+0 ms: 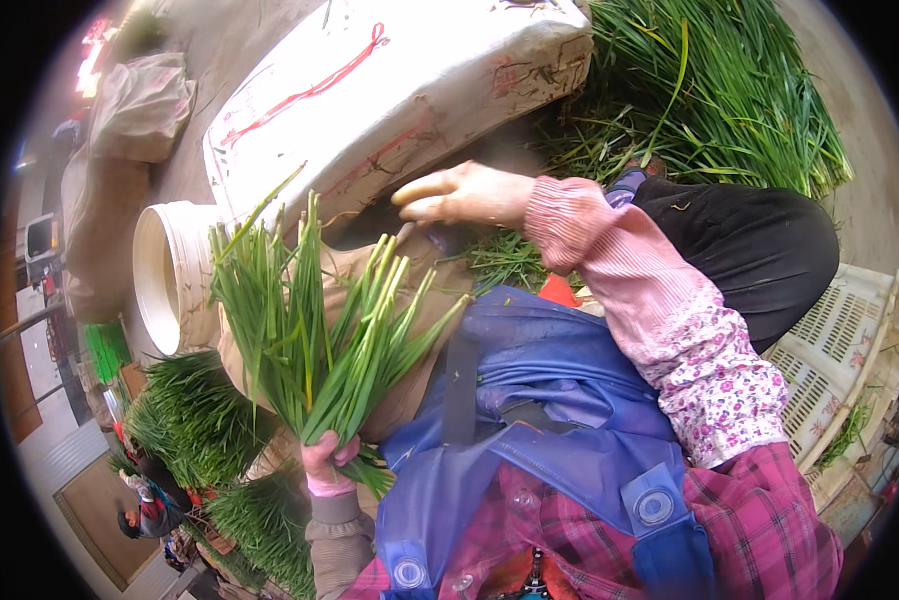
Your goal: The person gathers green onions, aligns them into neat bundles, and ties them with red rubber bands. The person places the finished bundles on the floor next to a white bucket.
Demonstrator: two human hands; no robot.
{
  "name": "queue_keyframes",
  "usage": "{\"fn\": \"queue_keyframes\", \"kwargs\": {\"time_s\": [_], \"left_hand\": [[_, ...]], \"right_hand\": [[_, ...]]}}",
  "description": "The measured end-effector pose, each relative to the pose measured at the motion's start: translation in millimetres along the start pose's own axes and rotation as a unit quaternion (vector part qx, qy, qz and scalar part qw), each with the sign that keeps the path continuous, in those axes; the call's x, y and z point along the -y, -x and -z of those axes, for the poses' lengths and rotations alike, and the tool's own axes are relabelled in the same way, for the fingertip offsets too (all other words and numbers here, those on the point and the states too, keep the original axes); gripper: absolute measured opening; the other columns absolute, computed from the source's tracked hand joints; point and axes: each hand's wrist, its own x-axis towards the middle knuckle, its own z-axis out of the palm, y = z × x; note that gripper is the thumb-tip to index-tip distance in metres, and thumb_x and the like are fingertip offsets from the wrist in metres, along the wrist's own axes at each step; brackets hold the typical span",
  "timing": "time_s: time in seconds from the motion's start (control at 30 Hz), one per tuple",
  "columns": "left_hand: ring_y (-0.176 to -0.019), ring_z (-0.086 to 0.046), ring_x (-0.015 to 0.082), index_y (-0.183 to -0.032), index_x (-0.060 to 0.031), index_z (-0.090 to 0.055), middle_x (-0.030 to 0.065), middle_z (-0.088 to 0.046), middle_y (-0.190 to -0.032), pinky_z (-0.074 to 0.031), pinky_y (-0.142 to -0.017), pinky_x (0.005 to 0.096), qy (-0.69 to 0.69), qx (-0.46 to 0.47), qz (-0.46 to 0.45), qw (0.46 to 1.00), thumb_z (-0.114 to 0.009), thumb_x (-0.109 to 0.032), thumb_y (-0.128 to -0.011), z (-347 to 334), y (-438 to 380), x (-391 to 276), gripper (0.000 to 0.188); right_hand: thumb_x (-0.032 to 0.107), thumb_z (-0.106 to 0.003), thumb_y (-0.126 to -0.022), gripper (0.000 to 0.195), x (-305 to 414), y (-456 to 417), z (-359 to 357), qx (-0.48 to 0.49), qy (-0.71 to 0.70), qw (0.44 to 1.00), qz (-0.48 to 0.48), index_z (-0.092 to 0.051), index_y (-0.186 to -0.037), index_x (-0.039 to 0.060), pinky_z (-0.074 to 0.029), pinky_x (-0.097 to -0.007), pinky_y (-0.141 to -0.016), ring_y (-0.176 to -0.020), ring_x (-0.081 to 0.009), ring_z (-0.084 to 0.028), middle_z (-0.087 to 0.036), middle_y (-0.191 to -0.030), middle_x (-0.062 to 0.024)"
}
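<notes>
My left hand (pixel 328 459) grips a bunch of garlic chives (pixel 344 330) by its leafy part. The pale stem ends fan up and away from me, in two loose clumps. Above my lap, my right hand (pixel 460 196) reaches in from the right with fingers stretched out, and I see nothing in it. Behind that hand lies a large white woven sack (pixel 389 97) with a red cord on top. Loose green leaves (pixel 505 259) lie just below my right wrist. A blue waterproof apron (pixel 547 360) covers my lap.
A big heap of chives (pixel 727 97) lies at the upper right, beyond my knee. At left, a white plastic bucket (pixel 171 277) rests tipped on its side, with more chives (pixel 194 412) below it. White slotted crates (pixel 832 352) stand at right. Another person (pixel 153 514) is farther off.
</notes>
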Motion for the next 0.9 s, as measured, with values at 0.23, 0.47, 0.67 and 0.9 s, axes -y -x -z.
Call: {"fn": "queue_keyframes", "kwargs": {"time_s": [0.23, 0.47, 0.67, 0.9], "left_hand": [[-0.053, -0.046, 0.0099, -0.115, 0.007, -0.049, 0.018, -0.06, -0.097, -0.033, -0.043, 0.0185, 0.013, 0.026, 0.077, 0.997, -0.068, -0.004, -0.071, 20, 9, -10, 0.05], [-0.048, -0.043, 0.0092, -0.111, 0.008, -0.05, 0.0121, -0.059, -0.083, -0.031, -0.041, 0.02, -0.039, -0.013, 0.069, 0.997, -0.069, -0.003, -0.07, 14, 6, -8, 0.046], [-0.047, -0.043, 0.0116, -0.109, -0.0023, -0.048, 0.0099, -0.055, -0.08, -0.029, -0.037, 0.0217, -0.121, -0.054, 0.066, 0.989, -0.067, 0.005, -0.068, 14, 0, -8, 0.046], [-0.043, -0.038, 0.0095, -0.105, -0.0041, -0.048, 0.0048, -0.05, -0.073, -0.026, -0.035, 0.0213, -0.185, -0.066, 0.064, 0.978, -0.059, 0.01, -0.07, -1, -1, -11, 0.039]], "right_hand": [[0.026, -0.064, -0.086, 0.021, 27, -24, -58, 0.092, -0.183, 0.979, -0.002, -0.063, -0.078, 0.0073, -0.04, -0.0266, -0.059, -0.062, -0.0078, -0.047, -0.055, -0.067, 0.0018], [0.026, -0.053, -0.094, 0.029, -10, 12, 31, 0.135, -0.561, 0.793, 0.197, -0.059, -0.114, 0.0058, -0.045, -0.0271, -0.082, -0.091, -0.016, -0.06, -0.063, -0.095, -0.0041], [0.021, -0.074, -0.07, 0.059, 38, 11, -9, -0.157, 0.277, 0.871, 0.373, -0.052, -0.125, 0.0151, -0.037, -0.041, -0.1, -0.119, -0.0271, -0.046, -0.052, -0.125, -0.0067], [0.023, -0.076, -0.069, 0.029, 57, -13, -81, 0.044, 0.115, 0.976, 0.178, -0.069, -0.095, 0.01, -0.047, -0.0371, -0.085, -0.094, -0.0244, -0.063, -0.067, -0.091, -0.0107]]}}
